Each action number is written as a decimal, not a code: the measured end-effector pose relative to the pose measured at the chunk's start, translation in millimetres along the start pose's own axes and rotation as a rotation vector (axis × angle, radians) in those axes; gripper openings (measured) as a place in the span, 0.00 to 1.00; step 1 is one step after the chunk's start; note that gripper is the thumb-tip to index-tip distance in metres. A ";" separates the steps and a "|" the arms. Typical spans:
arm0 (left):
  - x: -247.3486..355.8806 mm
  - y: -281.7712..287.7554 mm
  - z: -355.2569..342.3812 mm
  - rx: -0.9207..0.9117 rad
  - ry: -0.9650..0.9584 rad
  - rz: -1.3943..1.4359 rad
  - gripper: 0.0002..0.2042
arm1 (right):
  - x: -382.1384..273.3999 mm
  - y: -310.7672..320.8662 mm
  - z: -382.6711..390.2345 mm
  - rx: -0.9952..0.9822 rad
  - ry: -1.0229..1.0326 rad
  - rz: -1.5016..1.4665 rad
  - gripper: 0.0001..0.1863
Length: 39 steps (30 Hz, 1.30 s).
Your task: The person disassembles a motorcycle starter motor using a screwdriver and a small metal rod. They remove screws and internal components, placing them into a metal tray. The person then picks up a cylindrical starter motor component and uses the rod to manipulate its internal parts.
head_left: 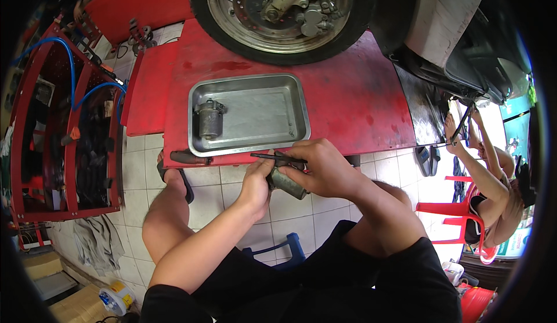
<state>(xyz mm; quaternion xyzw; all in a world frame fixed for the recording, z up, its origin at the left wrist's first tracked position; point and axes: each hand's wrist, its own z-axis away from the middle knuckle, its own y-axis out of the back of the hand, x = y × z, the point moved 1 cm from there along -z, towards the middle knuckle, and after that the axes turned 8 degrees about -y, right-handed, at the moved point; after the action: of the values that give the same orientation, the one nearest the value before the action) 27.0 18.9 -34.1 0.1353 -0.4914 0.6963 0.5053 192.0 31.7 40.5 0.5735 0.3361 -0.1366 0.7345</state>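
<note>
My left hand [256, 182] and my right hand [322, 167] meet just below the edge of a red lift platform [354, 91]. Together they grip a small grey cylindrical metal part [288, 185]. A thin black tool [272, 158] lies across the top of my fingers, held by my right hand and pointing left. Just beyond my hands sits a steel tray [264, 117], with a grey motor-like part [210, 119] lying at its left end.
A scooter's front wheel [278, 15] with brake disc stands on the platform behind the tray. A red tool cart [58, 126] with blue hoses is at left. Another person [493, 189] sits on a red plastic chair at right. White tiled floor lies below.
</note>
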 end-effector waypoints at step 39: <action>0.1 -5.7 4.2 0.018 0.203 0.276 0.20 | -14.9 32.3 6.2 0.253 0.245 -0.184 0.06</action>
<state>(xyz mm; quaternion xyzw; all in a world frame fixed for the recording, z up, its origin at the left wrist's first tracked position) 30.5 15.6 -28.9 0.0000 -0.4453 0.7736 0.4508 202.0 33.0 75.1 0.6404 0.4541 -0.1734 0.5946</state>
